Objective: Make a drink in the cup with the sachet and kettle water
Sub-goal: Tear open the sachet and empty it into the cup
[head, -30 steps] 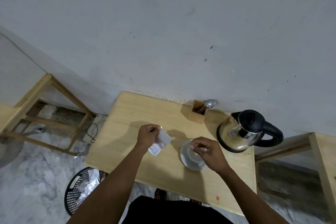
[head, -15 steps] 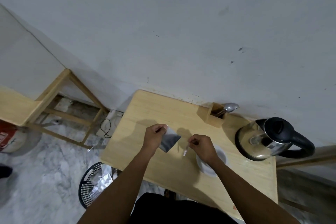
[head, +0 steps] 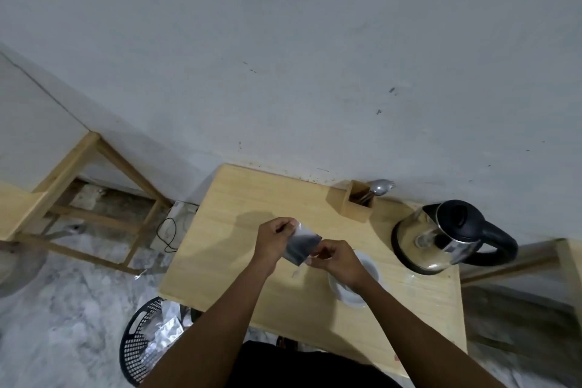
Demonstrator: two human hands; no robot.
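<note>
Above the wooden table (head: pixel 239 198), both hands hold a small dark, shiny sachet (head: pixel 299 246). My left hand (head: pixel 273 242) pinches its upper left corner. My right hand (head: pixel 337 260) grips its right edge, and a thin pale strip hangs below the fingers. The white cup on its saucer (head: pixel 368 268) sits under and behind my right hand, mostly hidden by it. A glass kettle (head: pixel 441 239) with a black lid and handle stands at the table's right end.
A wooden holder (head: pixel 352 205) with a metal spoon stands against the grey wall. A black mesh basket (head: pixel 141 343) holding foil wrappers sits on the floor at the table's near left corner. Wooden frames stand left and right of the table.
My right hand left the cup, moved left and took hold of the sachet's right edge. The sachet turned its dark side to view. The camera shifted slightly.
</note>
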